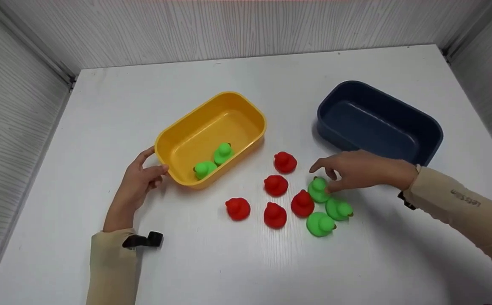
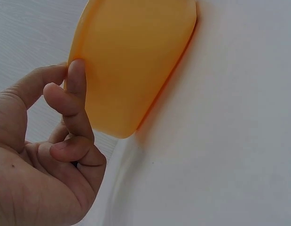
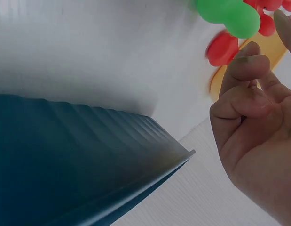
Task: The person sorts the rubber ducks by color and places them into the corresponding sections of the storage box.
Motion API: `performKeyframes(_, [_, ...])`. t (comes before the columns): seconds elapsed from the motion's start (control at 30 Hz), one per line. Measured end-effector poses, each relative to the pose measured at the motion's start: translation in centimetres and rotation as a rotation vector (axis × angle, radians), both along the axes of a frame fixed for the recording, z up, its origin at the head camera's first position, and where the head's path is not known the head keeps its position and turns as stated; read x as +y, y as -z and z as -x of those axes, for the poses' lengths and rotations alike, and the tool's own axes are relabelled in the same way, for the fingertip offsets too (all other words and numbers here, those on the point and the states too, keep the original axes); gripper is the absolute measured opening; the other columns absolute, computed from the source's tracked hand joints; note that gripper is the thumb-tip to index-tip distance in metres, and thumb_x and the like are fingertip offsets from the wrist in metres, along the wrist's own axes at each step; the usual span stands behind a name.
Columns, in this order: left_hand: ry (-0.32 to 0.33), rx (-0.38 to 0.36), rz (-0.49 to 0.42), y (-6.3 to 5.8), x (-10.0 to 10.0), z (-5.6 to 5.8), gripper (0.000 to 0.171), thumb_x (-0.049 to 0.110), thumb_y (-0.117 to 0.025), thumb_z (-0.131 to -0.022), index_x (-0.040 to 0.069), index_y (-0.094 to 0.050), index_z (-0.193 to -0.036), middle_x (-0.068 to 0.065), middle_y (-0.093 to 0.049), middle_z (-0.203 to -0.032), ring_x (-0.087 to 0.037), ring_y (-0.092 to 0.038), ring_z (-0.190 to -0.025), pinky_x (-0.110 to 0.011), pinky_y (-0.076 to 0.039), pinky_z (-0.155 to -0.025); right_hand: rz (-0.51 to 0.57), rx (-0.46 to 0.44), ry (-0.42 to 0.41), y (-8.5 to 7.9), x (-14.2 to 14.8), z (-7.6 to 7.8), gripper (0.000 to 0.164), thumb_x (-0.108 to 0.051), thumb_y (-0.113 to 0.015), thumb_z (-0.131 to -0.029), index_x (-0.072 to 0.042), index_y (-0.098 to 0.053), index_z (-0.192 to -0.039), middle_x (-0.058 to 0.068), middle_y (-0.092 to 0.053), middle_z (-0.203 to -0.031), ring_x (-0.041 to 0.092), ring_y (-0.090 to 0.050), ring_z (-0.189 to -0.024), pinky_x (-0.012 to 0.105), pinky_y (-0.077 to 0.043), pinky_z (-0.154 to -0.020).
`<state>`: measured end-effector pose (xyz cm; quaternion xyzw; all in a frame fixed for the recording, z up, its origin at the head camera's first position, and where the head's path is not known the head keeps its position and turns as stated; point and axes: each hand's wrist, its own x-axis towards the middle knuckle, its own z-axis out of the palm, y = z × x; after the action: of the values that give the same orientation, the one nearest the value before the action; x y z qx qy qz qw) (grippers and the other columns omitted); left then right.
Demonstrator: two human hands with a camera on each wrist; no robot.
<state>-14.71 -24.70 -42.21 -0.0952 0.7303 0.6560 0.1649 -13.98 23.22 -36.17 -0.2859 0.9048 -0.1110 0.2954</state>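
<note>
The left hand (image 1: 134, 180) pinches the rim at a corner of the yellow tub (image 1: 205, 131). The right hand (image 1: 360, 170), thumb and index finger parted, arches over 1 green duck (image 1: 318, 190) beside 5 red ducks (image 1: 302, 205) on the surface (image 1: 195, 262).

The head view looks forward and down from above the tabletop (image 1: 178, 262), reaching both far corners. The left wrist view looks closely past the left hand (image 2: 60, 155) at the yellow tub (image 2: 129, 66); the right wrist view, tilted, sits close beside the blue tub (image 3: 79, 150). All three share the yellow tub
</note>
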Motion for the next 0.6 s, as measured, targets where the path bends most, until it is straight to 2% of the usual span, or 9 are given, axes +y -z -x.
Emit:
performKeyframes(0.3, [-0.014, -0.006, 0.001, 0.1, -0.1, -0.1, 0.075, 0.021, -0.065, -0.093, 0.02, -0.022, -0.153, 0.008, -0.067, -0.075, -0.008, -0.049, -0.059, -0.019, -0.044, -0.058, -0.003, 0.024, -0.02, 0.6, -0.1, -0.1, 0.045, -0.026, -0.07, -0.087, -0.019, -0.058, -0.129, -0.002, -0.061, -0.087, 0.012, -0.051, -0.073, 0.026, -0.043, -0.061])
performKeyframes(0.6, [0.0, 0.011, 0.006, 0.0, 0.0, 0.0, 0.075, 0.023, -0.066, -0.092, 0.018, -0.022, -0.153, 0.008, -0.067, -0.076, -0.009, -0.048, -0.059, -0.019, -0.043, -0.058, 0.032, 0.032, 0.011, 1.9, 0.6, -0.2, 0.037, -0.025, -0.067, -0.089, -0.021, -0.06, -0.125, -0.003, -0.061, -0.085, 0.013, -0.052, -0.075, 0.026, -0.044, -0.061])
